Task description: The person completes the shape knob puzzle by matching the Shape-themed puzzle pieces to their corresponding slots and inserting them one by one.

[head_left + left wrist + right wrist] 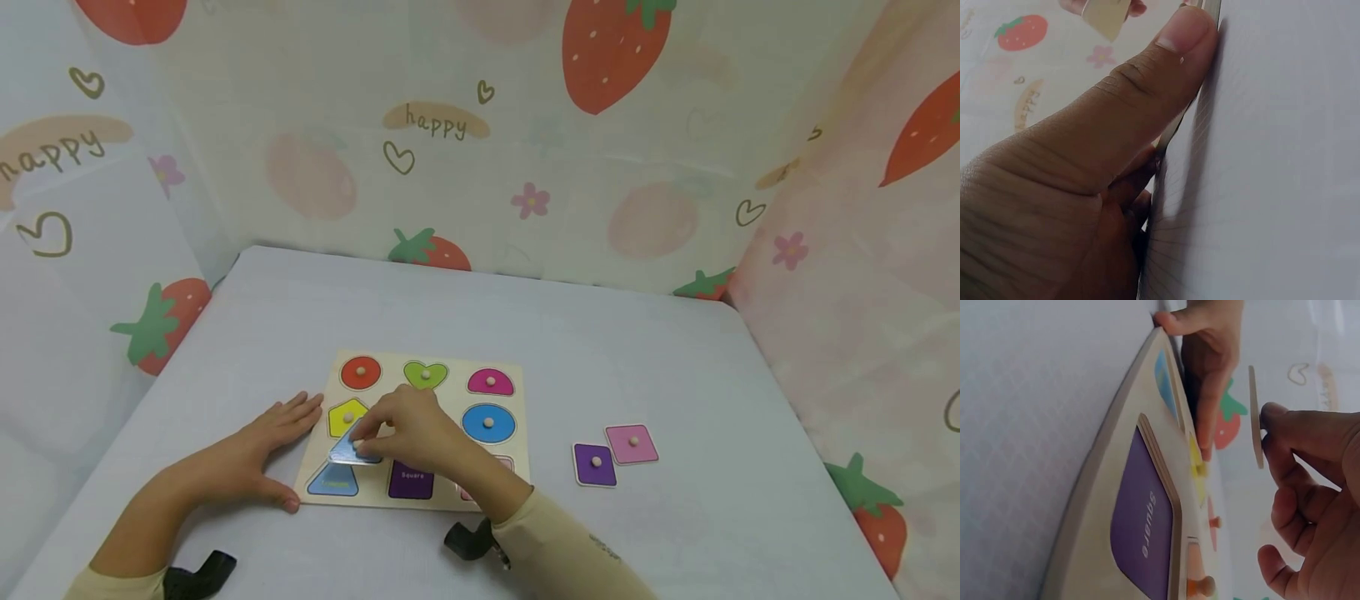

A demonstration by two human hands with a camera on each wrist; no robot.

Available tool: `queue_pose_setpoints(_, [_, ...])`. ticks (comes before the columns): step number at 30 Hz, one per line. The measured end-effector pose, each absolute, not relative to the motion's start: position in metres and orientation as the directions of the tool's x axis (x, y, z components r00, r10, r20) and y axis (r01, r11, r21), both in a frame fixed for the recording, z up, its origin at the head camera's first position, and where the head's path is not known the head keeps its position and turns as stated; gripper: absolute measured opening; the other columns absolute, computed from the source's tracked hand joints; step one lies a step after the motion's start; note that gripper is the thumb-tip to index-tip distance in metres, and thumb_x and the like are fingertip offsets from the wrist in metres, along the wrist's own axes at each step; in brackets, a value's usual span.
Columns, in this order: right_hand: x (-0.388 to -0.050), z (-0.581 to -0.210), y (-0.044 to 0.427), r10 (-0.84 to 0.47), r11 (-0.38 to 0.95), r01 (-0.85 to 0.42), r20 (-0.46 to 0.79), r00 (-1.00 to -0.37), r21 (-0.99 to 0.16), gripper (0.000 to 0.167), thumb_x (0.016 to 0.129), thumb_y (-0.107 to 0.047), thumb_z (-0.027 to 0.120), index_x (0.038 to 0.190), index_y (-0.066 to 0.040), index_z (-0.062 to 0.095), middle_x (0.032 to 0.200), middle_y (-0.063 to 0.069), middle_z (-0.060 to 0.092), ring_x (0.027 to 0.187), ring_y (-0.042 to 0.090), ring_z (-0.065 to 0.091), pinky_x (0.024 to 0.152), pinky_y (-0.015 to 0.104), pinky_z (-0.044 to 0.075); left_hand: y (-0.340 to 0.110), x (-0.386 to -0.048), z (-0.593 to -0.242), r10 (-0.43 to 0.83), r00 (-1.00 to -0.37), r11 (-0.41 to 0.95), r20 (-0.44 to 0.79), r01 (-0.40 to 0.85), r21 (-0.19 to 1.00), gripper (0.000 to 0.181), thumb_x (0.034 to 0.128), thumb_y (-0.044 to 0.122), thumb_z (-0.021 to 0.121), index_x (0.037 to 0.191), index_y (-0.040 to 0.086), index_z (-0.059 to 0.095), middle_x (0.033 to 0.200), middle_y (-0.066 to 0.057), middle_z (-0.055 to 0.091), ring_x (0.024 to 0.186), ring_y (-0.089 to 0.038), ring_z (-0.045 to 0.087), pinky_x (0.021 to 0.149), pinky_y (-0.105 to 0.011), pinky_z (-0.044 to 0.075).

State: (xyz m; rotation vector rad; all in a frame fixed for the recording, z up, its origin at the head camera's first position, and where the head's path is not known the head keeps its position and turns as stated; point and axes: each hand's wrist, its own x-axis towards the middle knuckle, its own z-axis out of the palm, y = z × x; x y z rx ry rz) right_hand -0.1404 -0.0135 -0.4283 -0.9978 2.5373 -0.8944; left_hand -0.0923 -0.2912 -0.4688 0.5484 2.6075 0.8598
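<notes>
A pale wooden puzzle board lies flat on the table. My right hand pinches the small knob of a blue triangle puzzle piece, held tilted over the board's lower left. In the right wrist view the triangle piece appears edge-on, apart from the board. Below it is the blue triangle recess; beside that is the purple recess marked "Square". The lower right recess is partly hidden by my right forearm. My left hand rests along the board's left edge, fingers extended and thumb at the near corner.
A purple square piece and a pink piece lie right of the board. Knobbed pieces, including a red circle and blue oval, sit in the board. Strawberry-print cloth surrounds the white table.
</notes>
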Motion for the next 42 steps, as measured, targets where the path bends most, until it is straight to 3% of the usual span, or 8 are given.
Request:
queue_pose_setpoints(3, [-0.139, -0.430, -0.019, -0.681, 0.591, -0.518, -0.039, -0.731, -0.618, 0.013, 0.090, -0.031, 0.081, 0.103, -0.031, 0.083, 0.081, -0.028, 0.067, 0.094, 0.000, 0.057, 0.079, 0.017, 0.044, -0.292, -0.092, -0.469, 0.458, -0.868, 0.740, -0.189, 0.255, 0.623, 0.124, 0.0629, 0.062, 0.088, 0.162, 0.015, 0.030, 0.172, -0.010, 0.019, 0.157, -0.043, 0.006, 0.121, -0.070, 0.013])
queue_pose_setpoints(10, [-0.136, -0.436, -0.031, -0.657, 0.631, -0.460, -0.116, -0.745, -0.625, 0.012, 0.088, -0.031, 0.082, 0.100, -0.034, 0.083, 0.075, -0.029, 0.064, 0.088, -0.004, 0.054, 0.074, 0.017, 0.045, -0.293, -0.091, -0.469, 0.493, -0.857, 0.703, -0.149, 0.291, 0.649, 0.124, 0.0643, 0.062, 0.087, 0.162, 0.010, 0.030, 0.171, -0.012, 0.020, 0.157, -0.044, 0.007, 0.109, -0.001, -0.009])
queue_pose_setpoints(15, [-0.135, -0.437, -0.037, -0.649, 0.631, -0.429, -0.137, -0.749, -0.646, 0.011, 0.089, -0.029, 0.082, 0.099, -0.033, 0.083, 0.072, -0.027, 0.064, 0.085, -0.002, 0.054, 0.069, 0.017, 0.047, -0.292, -0.094, -0.467, 0.483, -0.861, 0.704, -0.161, 0.273, 0.655, 0.124, 0.0649, 0.060, 0.088, 0.163, 0.013, 0.029, 0.172, -0.009, 0.018, 0.157, -0.043, 0.005, 0.129, -0.032, 0.000])
queue_pose_setpoints(18, [-0.133, -0.439, -0.040, -0.642, 0.642, -0.420, -0.150, -0.752, -0.642, 0.011, 0.088, -0.030, 0.082, 0.098, -0.033, 0.083, 0.069, -0.028, 0.063, 0.084, -0.003, 0.054, 0.069, 0.017, 0.047, -0.291, -0.096, -0.467, 0.472, -0.864, 0.713, -0.174, 0.258, 0.652, 0.123, 0.0646, 0.059, 0.088, 0.163, 0.014, 0.029, 0.172, -0.008, 0.018, 0.158, -0.043, 0.005, 0.124, -0.064, 0.009])
queue_pose_setpoints(21, [-0.131, -0.442, -0.044, -0.651, 0.655, -0.450, -0.152, -0.743, -0.608, 0.009, 0.088, -0.032, 0.083, 0.097, -0.035, 0.083, 0.067, -0.030, 0.061, 0.082, -0.006, 0.054, 0.071, 0.017, 0.045, -0.292, -0.097, -0.469, 0.467, -0.866, 0.715, -0.178, 0.251, 0.652, 0.124, 0.0634, 0.058, 0.090, 0.163, 0.014, 0.029, 0.172, -0.009, 0.019, 0.157, -0.044, 0.005, 0.120, -0.071, 0.011])
queue_pose_setpoints(24, [-0.128, -0.446, -0.046, -0.673, 0.657, -0.495, -0.146, -0.725, -0.569, 0.008, 0.088, -0.033, 0.083, 0.096, -0.035, 0.083, 0.066, -0.031, 0.061, 0.080, -0.008, 0.054, 0.076, 0.020, 0.042, -0.294, -0.095, -0.472, 0.463, -0.869, 0.714, -0.177, 0.248, 0.654, 0.125, 0.0629, 0.059, 0.089, 0.163, 0.015, 0.029, 0.171, -0.009, 0.019, 0.157, -0.045, 0.006, 0.123, -0.066, 0.009])
queue_pose_setpoints(31, [-0.124, -0.453, -0.048, -0.710, 0.644, -0.564, -0.129, -0.692, -0.518, 0.006, 0.089, -0.036, 0.082, 0.094, -0.038, 0.081, 0.066, -0.032, 0.061, 0.077, -0.013, 0.053, 0.090, 0.033, 0.041, -0.297, -0.090, -0.473, 0.481, -0.865, 0.699, -0.141, 0.282, 0.657, 0.125, 0.0624, 0.062, 0.087, 0.162, 0.013, 0.031, 0.171, -0.009, 0.020, 0.156, -0.047, 0.007, 0.107, 0.001, -0.009])
queue_pose_setpoints(42, [-0.127, -0.454, -0.050, -0.704, 0.651, -0.569, -0.122, -0.699, -0.503, 0.005, 0.089, -0.037, 0.081, 0.094, -0.038, 0.081, 0.066, -0.033, 0.061, 0.079, -0.014, 0.053, 0.089, 0.034, 0.039, -0.297, -0.093, -0.475, 0.501, -0.859, 0.681, -0.108, 0.314, 0.661, 0.123, 0.0643, 0.061, 0.087, 0.161, 0.010, 0.031, 0.171, -0.012, 0.021, 0.154, -0.050, 0.009, 0.104, 0.004, -0.008])
